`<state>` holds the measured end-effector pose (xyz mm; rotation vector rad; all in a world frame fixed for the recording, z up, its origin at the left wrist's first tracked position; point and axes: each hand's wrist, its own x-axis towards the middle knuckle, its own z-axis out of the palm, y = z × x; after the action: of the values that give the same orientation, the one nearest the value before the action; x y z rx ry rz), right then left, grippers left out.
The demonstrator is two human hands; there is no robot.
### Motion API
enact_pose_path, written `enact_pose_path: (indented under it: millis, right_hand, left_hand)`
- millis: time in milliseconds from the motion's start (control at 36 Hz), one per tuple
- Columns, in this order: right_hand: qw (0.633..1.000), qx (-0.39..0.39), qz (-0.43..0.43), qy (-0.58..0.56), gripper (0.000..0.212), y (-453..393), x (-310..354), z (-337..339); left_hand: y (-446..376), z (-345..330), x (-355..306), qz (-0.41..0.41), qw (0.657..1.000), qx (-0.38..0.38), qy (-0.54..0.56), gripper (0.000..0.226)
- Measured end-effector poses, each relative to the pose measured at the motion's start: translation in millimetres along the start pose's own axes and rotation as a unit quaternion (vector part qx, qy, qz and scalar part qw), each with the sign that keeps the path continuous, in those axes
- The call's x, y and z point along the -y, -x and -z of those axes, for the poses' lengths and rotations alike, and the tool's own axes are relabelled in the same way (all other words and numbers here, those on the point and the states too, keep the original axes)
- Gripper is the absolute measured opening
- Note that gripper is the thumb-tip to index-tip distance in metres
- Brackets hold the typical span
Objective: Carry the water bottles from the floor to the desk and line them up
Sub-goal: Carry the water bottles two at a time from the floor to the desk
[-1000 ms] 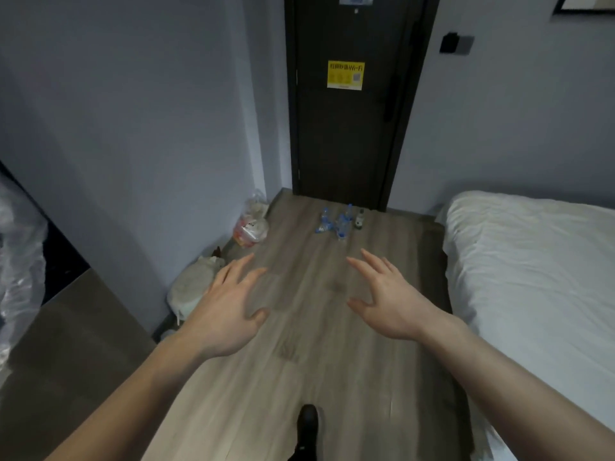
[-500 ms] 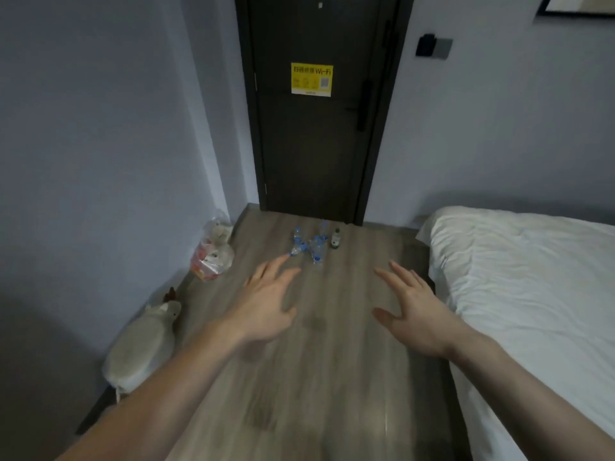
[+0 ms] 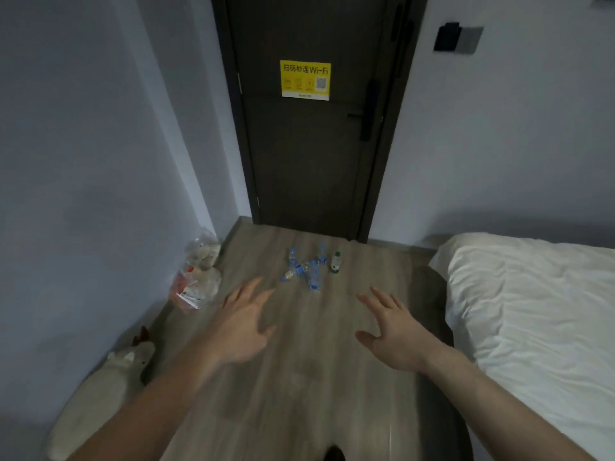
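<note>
Water bottles clustered on floor by door, plastic bag left, bed right, left hand, right hand spread, empty

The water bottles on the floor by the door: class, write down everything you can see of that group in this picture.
The water bottles form a small, loose cluster on the wood-look floor, just in front of the dark door. They look like clear plastic with blue caps and labels. Some stand upright, and at least one lies on its side. At the cluster's right edge stands a bottle with a dark base. Their exact number is too small to tell. Neither open hand touches them.
</note>
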<state>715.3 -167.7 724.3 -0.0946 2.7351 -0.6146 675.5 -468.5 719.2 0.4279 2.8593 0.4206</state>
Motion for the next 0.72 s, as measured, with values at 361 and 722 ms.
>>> enact_pose_path:
  millis: [361,722]
  right_hand:
    - [0.997,0.062,0.028,0.042,0.08,-220,-12,53]
    - [0.994,0.036,-0.085,0.057,0.081,-384,-59,104]
  left_hand:
    - [-154,15,55,0.09,0.996,0.002,-0.019,0.076]
    - [-392,17,107,0.033,0.996,0.069,-0.049,0.078]
